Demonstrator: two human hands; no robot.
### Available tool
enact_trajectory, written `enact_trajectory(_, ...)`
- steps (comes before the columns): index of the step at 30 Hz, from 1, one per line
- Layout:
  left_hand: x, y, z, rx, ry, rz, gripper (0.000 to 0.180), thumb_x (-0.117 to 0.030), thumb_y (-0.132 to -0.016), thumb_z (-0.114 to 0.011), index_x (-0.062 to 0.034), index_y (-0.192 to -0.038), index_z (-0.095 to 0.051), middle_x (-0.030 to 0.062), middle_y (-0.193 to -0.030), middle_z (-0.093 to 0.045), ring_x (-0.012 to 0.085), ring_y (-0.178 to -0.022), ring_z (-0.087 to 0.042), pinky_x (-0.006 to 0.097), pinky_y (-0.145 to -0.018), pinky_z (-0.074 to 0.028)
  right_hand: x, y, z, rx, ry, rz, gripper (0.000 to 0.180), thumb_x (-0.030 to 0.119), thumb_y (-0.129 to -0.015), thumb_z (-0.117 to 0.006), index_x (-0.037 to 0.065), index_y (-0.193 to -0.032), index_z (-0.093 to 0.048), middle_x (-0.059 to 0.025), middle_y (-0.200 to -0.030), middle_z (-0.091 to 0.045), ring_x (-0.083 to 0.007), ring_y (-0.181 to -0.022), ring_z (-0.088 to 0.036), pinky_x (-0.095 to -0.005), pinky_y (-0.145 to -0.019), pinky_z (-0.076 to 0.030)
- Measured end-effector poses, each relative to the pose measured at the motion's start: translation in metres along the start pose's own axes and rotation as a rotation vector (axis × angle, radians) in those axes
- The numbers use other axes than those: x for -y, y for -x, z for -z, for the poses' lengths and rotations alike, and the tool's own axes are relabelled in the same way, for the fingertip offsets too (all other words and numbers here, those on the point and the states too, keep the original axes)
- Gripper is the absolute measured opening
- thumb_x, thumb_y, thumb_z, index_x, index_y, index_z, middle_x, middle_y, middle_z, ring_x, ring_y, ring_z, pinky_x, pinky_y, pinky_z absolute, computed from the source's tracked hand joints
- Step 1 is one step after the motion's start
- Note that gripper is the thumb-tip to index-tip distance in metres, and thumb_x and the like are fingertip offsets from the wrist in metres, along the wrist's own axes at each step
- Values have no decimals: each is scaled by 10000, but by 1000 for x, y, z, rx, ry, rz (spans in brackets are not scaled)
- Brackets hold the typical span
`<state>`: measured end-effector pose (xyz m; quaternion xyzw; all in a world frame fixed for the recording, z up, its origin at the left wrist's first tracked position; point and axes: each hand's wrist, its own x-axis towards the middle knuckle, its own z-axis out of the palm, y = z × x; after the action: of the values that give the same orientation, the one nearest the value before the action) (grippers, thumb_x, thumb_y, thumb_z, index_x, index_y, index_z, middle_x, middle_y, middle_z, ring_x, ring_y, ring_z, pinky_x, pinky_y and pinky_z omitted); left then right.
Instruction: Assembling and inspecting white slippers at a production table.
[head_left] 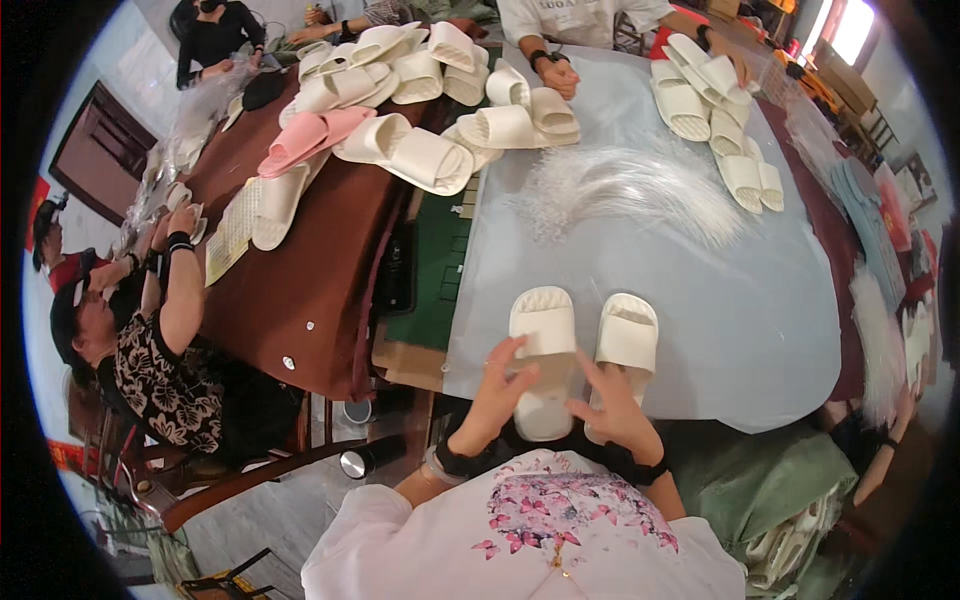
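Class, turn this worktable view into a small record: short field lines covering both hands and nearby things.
Left hand: fingers spread, at the left cream ridged-strap slipper; contact unclear
Right hand: fingers spread, partly covering the right cream ridged-strap slipper
Surface: pale blue-grey tabletop covering
Beyond hands: loose bundle of thin clear strands
Far left: heaped cream slippers, pink slippers

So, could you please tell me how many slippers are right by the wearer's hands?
2: left slipper between left hand and right hand, right slipper partly behind right hand.
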<state>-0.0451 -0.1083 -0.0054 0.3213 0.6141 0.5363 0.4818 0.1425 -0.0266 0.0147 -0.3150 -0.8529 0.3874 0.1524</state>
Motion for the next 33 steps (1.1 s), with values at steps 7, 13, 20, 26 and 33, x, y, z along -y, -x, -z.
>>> enact_trajectory(7, -16, -24, -1, 322, -30, 12, 421, -252, -879, -529, -41, -1232, -441, 84, -1323, -355, 196, -1202, -380, 312, -976, -315, -52, 5, 3, -297, 82, -129, 606, 261, -819, -569, -38, -1284, -322, -250, -1238, -402, -386, -1140, -374, -436, -972, -269)
enact_trajectory(13, -53, -94, 30, 34, 321, -73, 327, -190, -870, -522, -18, -1143, -466, 43, -1018, -539, 132, -981, -514, 258, -842, -390, -136, 45, 91, -626, 327, -586, 668, 387, -854, -501, 1, -1341, -260, -247, -1186, -466, -363, -1108, -442, -401, -925, -341)
enact_trajectory(20, -59, -210, 82, -533, 560, -160, 159, -117, -812, -582, -48, -920, -488, -11, -831, -507, 91, -771, -491, 249, -713, -389, -222, 100, 163, -1104, 771, -692, 522, 292, -876, -497, -55, -1249, -380, -217, -1150, -519, -361, -1034, -508, -394, -883, -397)
enact_trajectory(26, -60, -229, 97, -266, 673, -223, 181, -140, -814, -609, -66, -961, -534, -3, -935, -586, 92, -805, -538, 221, -684, -403, -119, 70, 78, -842, 205, -527, 397, 201, -874, -514, -30, -1194, -464, -195, -1194, -495, -287, -1060, -506, -352, -879, -406)
enact_trajectory(33, -61, -204, 76, -349, 562, -318, 253, -146, -821, -581, 13, -1011, -532, 37, -926, -584, 101, -798, -555, 215, -676, -437, -95, 66, 42, -865, -34, -349, 336, 166, -879, -512, -37, -1147, -500, -154, -1131, -542, -226, -980, -539, -312, -841, -423)
